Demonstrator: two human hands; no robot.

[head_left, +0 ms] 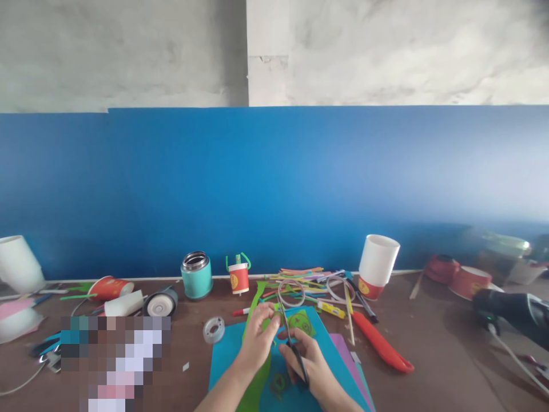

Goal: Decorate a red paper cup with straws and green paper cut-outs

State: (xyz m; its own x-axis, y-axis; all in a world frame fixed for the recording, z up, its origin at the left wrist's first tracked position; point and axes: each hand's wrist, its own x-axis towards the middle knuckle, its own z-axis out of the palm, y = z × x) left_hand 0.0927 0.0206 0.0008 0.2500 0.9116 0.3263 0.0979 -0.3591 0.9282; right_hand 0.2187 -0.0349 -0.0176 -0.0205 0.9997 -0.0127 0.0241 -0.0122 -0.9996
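My right hand (pixel 312 361) is wrapped round the black handles of a pair of scissors (pixel 300 366), whose blades point up and away from me. Beside the blades, my left hand (pixel 259 336) pinches a small piece of green paper (pixel 278 316), partly hidden by the fingers. Both hands are above a blue sheet (pixel 227 349). A long strip of green paper (pixel 256 389) runs under my left wrist. Just beyond my right hand lies a green paper shape with a drawn face (pixel 302 324). Another green cut-out (pixel 278 385) rests on the blue sheet nearer me.
At the back stand a turquoise flask (pixel 197 279), a small decorated red cup (pixel 238 279) and stacked white cups (pixel 379 260). Tape (pixel 213 330) sits left of the sheet. Coloured strips (pixel 295 280), a yellow glue stick (pixel 331 310) and a red-handled tool (pixel 381 343) lie rightward.
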